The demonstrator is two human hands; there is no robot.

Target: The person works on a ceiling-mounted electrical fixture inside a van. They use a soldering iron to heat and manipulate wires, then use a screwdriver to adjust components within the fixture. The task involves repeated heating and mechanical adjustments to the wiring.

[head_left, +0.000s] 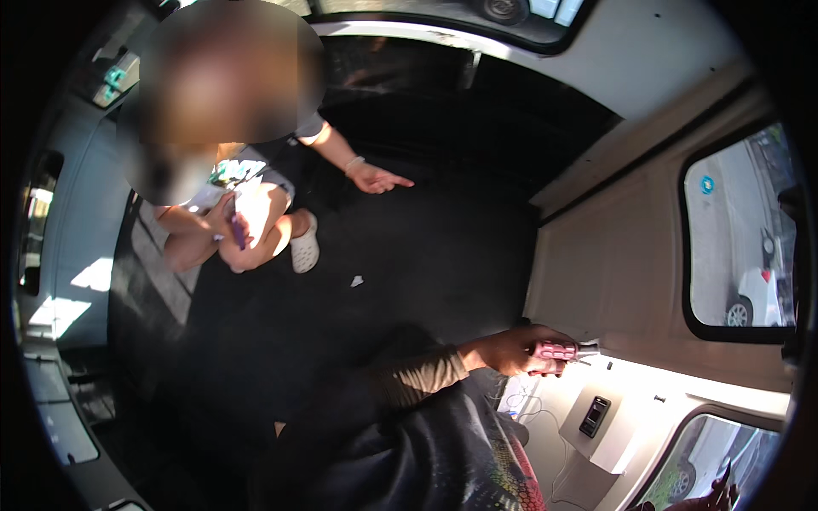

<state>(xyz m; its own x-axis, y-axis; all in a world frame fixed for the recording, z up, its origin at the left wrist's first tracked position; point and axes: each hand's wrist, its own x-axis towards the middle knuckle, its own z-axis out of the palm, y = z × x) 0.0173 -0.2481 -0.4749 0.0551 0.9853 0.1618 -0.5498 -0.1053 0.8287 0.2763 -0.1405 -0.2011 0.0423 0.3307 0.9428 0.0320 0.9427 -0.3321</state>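
My left hand (509,351) reaches across to the right, closed round a screwdriver (555,351) with a thick pink-red grip. Its grey metal end points at the pale wall panel (596,298), close to the panel's lower edge. Whether the tip touches the panel cannot be told. Below it, a black oblong switch plate (594,416) sits in a white housing, with a thin white cable (558,426) hanging beside it. Low at the right rim, a dim finger-like shape (722,494) shows against the window; it may be my right hand, too dark to make out.
Another person crouches at the far left with a purple thing (239,230) in one hand; the other hand (381,178) points to the right. A white scrap (357,280) lies on the black floor (409,264). Windows (737,230) interrupt the right wall of this vehicle interior.
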